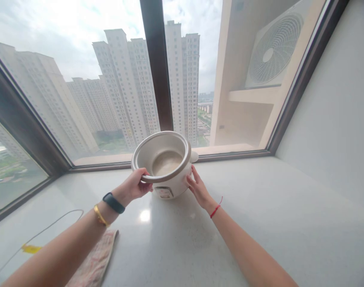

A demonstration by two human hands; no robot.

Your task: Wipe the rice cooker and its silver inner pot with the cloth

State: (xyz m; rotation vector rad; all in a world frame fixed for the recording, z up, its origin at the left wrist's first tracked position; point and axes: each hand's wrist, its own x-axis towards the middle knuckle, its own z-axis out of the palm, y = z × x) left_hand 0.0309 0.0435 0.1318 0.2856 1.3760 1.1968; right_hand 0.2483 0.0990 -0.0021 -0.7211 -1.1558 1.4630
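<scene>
A white rice cooker with no lid stands on the pale sill, close to the window frame. Its wide rim faces up and leans slightly toward me, so the inside shows, with a brownish bottom. My left hand grips the rim at the front left, thumb on top and fingers below. Against the right side wall, under a white side handle, my right hand holds the cooker with its fingers curved along it. A small control panel is on the front.
A glossy white sill spreads under the cooker. At lower left lie a patterned cloth, and a thin grey cord with a yellow tag. Dark window frames border the back; a white wall closes the right.
</scene>
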